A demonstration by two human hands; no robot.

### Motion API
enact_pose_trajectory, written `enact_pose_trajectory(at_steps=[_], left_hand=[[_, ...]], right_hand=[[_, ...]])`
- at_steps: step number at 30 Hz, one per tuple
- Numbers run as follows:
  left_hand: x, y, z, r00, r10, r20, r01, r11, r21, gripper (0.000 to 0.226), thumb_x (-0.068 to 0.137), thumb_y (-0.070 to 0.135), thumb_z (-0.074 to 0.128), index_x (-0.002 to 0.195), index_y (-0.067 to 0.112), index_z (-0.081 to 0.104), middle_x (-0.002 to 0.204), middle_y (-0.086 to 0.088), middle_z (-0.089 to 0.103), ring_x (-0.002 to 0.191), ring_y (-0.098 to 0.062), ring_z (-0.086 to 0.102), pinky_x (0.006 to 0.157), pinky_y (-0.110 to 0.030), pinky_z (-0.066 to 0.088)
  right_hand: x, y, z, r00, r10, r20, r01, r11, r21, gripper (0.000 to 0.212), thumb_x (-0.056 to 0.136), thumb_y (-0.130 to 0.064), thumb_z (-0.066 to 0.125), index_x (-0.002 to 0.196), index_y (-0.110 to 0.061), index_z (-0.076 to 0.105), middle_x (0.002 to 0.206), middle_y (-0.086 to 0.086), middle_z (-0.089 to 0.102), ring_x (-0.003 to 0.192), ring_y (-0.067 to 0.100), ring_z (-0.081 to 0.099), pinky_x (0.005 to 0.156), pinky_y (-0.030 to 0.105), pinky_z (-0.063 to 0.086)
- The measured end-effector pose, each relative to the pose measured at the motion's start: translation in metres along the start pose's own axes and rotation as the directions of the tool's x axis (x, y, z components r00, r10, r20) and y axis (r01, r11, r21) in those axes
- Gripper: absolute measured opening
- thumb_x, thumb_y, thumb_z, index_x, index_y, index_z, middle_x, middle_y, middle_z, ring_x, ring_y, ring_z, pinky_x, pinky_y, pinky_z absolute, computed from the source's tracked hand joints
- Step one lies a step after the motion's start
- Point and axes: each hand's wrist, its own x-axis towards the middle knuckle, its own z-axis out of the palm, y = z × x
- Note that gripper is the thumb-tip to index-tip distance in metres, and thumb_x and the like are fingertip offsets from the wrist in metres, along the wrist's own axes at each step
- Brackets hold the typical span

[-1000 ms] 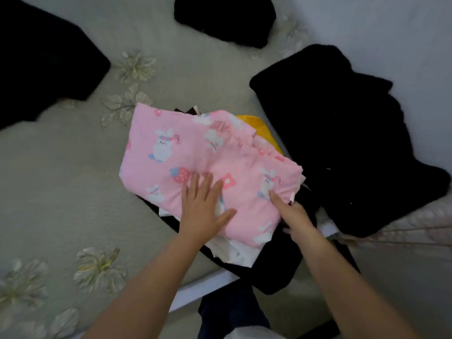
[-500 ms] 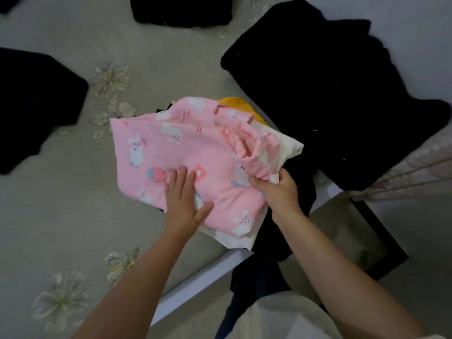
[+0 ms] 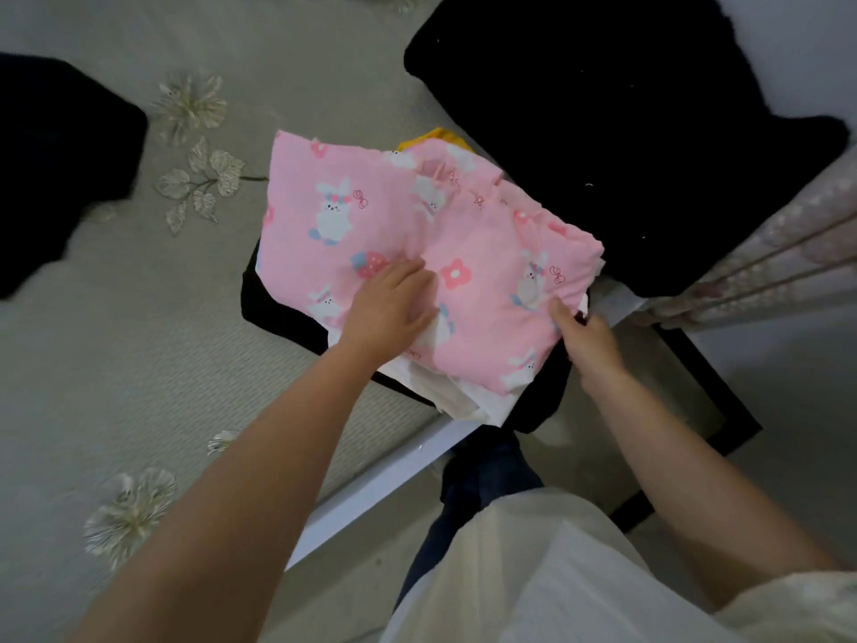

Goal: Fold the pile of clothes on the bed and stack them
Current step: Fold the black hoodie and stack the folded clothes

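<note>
The pink rabbit-print garment (image 3: 417, 252) lay folded on top of the stack at the near edge of the bed (image 3: 116, 341), close to its near right corner. Beneath it showed a white piece (image 3: 463, 401), a black piece (image 3: 278, 308) and a sliver of yellow cloth (image 3: 436, 136) at the far side. The left hand (image 3: 389, 308) rested flat on the pink cloth, fingers straight and together, its grip released and simply pressing the fold down. The right hand (image 3: 584, 336) was at the stack's right edge, fingers curled, its grip apparently pinching the pink garment's edge along with the white layer under it; how many layers it held could not be told.

A large black garment (image 3: 626, 155) lay heaped at the far right of the bed, just beside the stack, and another black item (image 3: 55, 164) sat well apart at the left edge; these looked not yet folded.

The risk, as I judged it, lay in the stack's position. Its near side overhung the bed's edge, with the white and black layers drooping past the white bed frame (image 3: 385, 480). A tug from the right hand could have dragged the lower layers outward and tipped the whole stack to the floor. If the left hand had lifted early, the soft pink fold might have sprung open, since its right edge already looked rumpled and uneven.
</note>
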Motion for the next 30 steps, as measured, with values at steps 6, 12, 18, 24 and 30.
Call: enact_pose_trajectory(at_steps=[6,12,18,24,30], left_hand=[[-0.009,-0.011,-0.035,0.975,-0.062,-0.212,0.090,0.988,0.124,0.039,0.085,0.009,0.058,0.121,-0.004,0.054,0.132,-0.019,0.050,0.125,-0.034,0.041,0.103,-0.041,0.030],[0.000,-0.061,-0.056,0.803,-0.537,-0.260,0.510,0.844,-0.169,0.055,0.093,0.026,0.048,0.138,0.000,0.032,0.141,-0.020,0.035,0.132,-0.031,0.029,0.108,-0.039,0.023],[0.011,-0.125,-0.062,0.808,-0.589,0.016,0.565,0.766,-0.305,0.061,0.094,0.032,0.044,0.139,-0.005,0.026,0.142,-0.025,0.034,0.132,-0.036,0.032,0.109,-0.044,0.026],[0.017,-0.113,-0.064,0.993,-0.023,-0.117,0.043,0.984,0.175,0.053,0.093,0.010,0.042,0.141,-0.004,0.024,0.150,-0.024,0.016,0.141,-0.037,0.011,0.113,-0.040,0.006],[0.015,-0.110,-0.050,0.981,-0.124,0.147,0.063,0.929,0.365,0.046,0.100,0.029,0.023,0.143,0.011,0.024,0.152,-0.006,0.017,0.141,-0.022,0.011,0.112,-0.038,0.015]], right_hand=[[-0.022,-0.034,0.001,0.802,-0.582,-0.133,0.450,0.736,-0.506,0.066,0.080,-0.022,0.066,0.135,-0.001,0.037,0.141,0.018,0.036,0.132,0.032,0.030,0.107,0.039,0.021],[-0.016,-0.034,0.015,0.872,-0.467,-0.145,0.368,0.821,-0.436,0.080,0.081,-0.025,0.067,0.143,-0.004,0.022,0.152,0.015,0.018,0.139,0.028,0.019,0.112,0.037,0.019],[-0.015,0.001,0.010,0.966,-0.123,-0.229,0.094,0.987,-0.132,0.064,0.077,-0.031,0.072,0.126,-0.001,0.043,0.129,0.017,0.050,0.119,0.033,0.048,0.097,0.040,0.039],[-0.036,-0.010,0.031,0.852,-0.376,-0.365,0.079,0.781,-0.620,0.079,0.083,-0.035,0.064,0.143,-0.004,0.023,0.150,0.016,0.024,0.139,0.030,0.020,0.108,0.053,0.016],[-0.059,-0.004,0.042,0.865,-0.286,-0.412,-0.023,0.798,-0.602,0.062,0.088,-0.033,0.056,0.136,0.000,0.034,0.143,0.020,0.034,0.132,0.034,0.030,0.106,0.053,0.027]])
